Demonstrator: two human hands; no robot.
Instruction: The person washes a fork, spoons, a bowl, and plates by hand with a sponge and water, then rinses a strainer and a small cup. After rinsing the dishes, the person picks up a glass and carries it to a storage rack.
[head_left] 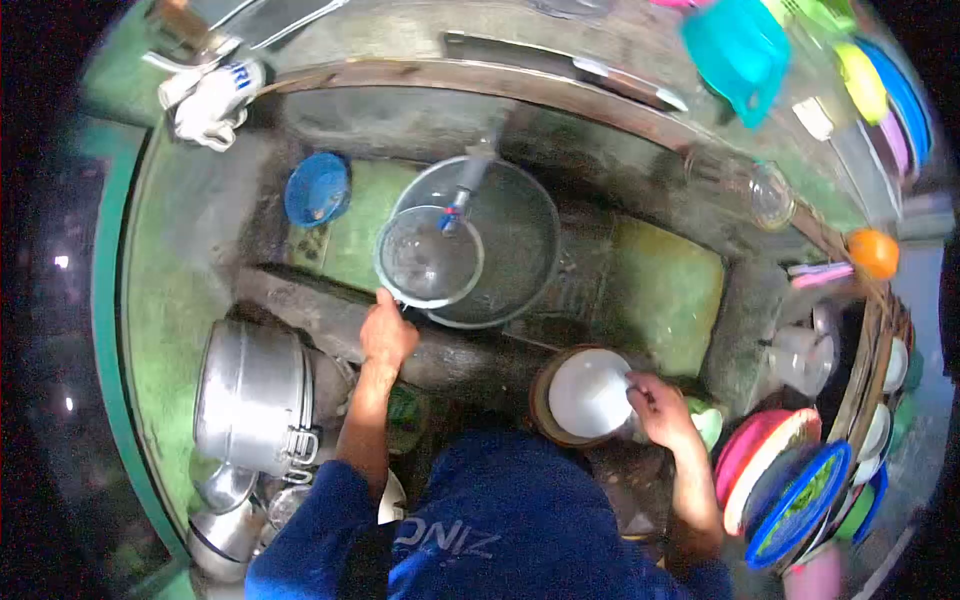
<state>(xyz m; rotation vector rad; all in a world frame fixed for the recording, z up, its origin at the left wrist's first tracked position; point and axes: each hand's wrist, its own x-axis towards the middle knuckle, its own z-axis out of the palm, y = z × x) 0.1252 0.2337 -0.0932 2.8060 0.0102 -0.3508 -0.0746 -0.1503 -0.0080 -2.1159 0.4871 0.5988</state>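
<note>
My left hand (pixel 388 332) grips the near rim of a round metal-rimmed pot (pixel 425 262), held under a tap (pixel 458 208) with a blue and red handle. The pot overlaps the left part of a large dark round tub (pixel 515 245). To the lower right, my right hand (pixel 660 408) is closed on the right edge of a white round bowl (pixel 588 392). That bowl is over a brown-rimmed round container (pixel 541 405), whose inside is mostly hidden.
Large metal pots (pixel 252 395) stand at the left. A small blue basin (pixel 318 190) sits behind the tub's left side. Colourful basins and strainers (pixel 800 505) lean at the right. A knife (pixel 630 84) and a teal basin (pixel 735 55) lie on the back ledge.
</note>
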